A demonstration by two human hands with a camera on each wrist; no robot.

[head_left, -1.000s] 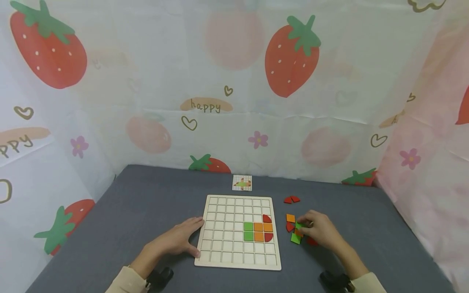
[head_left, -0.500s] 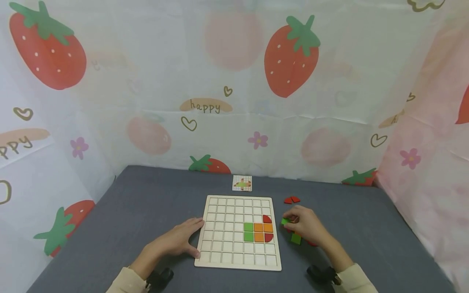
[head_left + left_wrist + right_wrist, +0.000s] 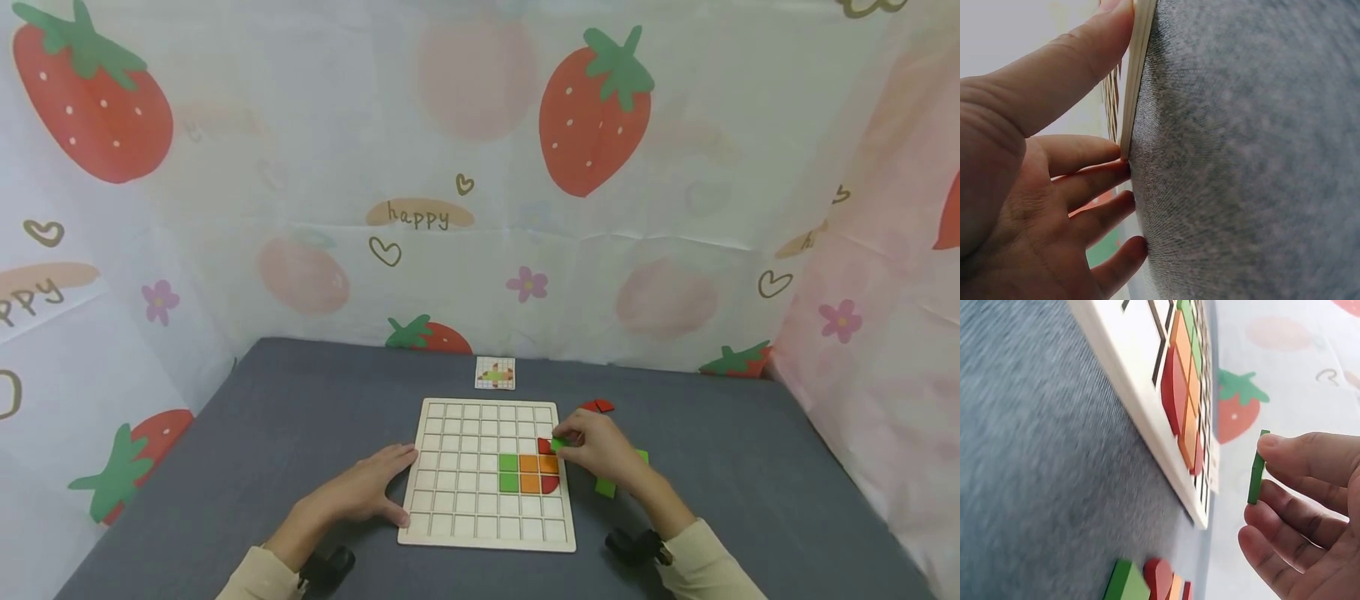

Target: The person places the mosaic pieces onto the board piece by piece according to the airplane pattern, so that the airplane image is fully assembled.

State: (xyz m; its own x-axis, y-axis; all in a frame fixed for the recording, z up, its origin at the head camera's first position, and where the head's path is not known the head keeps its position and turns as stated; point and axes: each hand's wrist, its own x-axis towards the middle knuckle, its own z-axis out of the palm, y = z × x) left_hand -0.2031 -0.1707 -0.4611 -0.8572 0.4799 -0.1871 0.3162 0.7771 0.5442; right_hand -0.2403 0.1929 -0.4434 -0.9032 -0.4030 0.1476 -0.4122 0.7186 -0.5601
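A green square tile is pinched between the thumb and fingers of my right hand, raised over the right edge of the wooden grid board. My left hand rests at the board's left edge, thumb and fingertips touching its side, as the left wrist view also shows. In the board's right half lie two green tiles, several orange tiles and two red quarter-circle tiles. The held tile partly covers the upper red one in the head view.
Loose green tiles lie right of the board, partly hidden by my right hand; red and orange ones show beside them in the right wrist view. Red quarter-circles lie farther back. A patterned card sits behind the board. A printed curtain borders the table.
My right hand has lifted the green tile from the loose pile and carried it left to the board's right edge. The left hand stays in place.
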